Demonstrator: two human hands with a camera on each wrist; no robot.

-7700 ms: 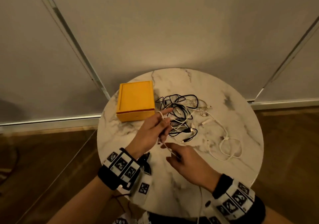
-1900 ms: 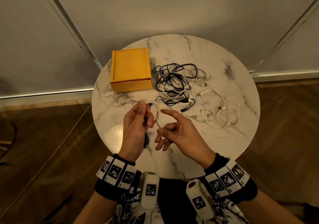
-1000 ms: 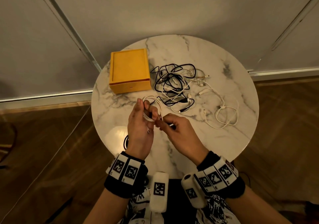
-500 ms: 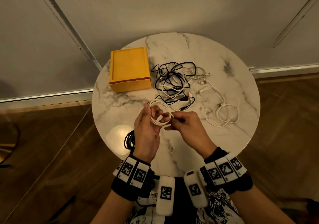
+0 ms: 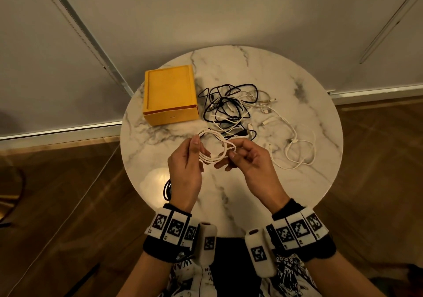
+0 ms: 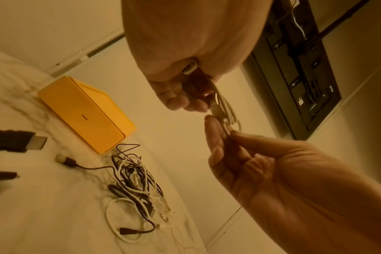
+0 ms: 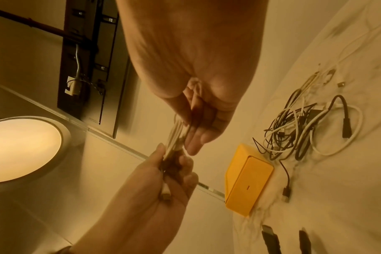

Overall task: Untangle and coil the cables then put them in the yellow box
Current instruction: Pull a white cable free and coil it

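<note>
A coiled white cable [image 5: 215, 150] is pinched by left hand [image 5: 185, 170] and right hand [image 5: 249, 161] above a round marble table [image 5: 297, 182]. Yellow box [image 5: 170, 95], shut, beside tangled cables [image 5: 229, 111]; wood floor [image 5: 57, 193], grey wall panels [image 5: 206, 10].

We stand over a round white marble table [image 5: 286, 86] with grey veining, its top catching a warm glare at 7 o'clock. Beyond it, from 10 to 2 o'clock, rise pale wall panels [image 5: 206, 10] split by slanting metal strips [image 5: 87, 37]. Brown wood flooring [image 5: 57, 193] spreads at 3 and 9 o'clock. Overhead we see a round ceiling lamp [image 7: 22, 149] glowing amber beside a dark recessed panel [image 7: 87, 68] with wiring.
</note>
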